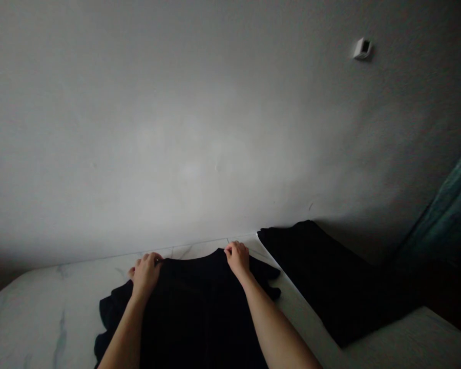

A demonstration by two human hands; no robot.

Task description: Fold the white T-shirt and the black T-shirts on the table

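Note:
A black garment [192, 307], which looks like a shirt, lies spread on the marble-patterned table with its neckline toward the wall. My left hand [146, 271] pinches its upper edge left of the neckline. On the other side of the neckline, my right hand [238, 259] pinches the same edge between thumb and fingers. Rumpled dark folds stick out beyond both forearms. The garment's lower part runs out of view at the bottom, and its dark colour hides most detail.
Right of the garment, a flat black cloth [330, 277] lies on the marble-patterned table [61, 318]. A pale wall [200, 128] rises behind the table's far edge. A small white box [362, 48] is fixed high on it. A teal curtain [453, 200] hangs at far right.

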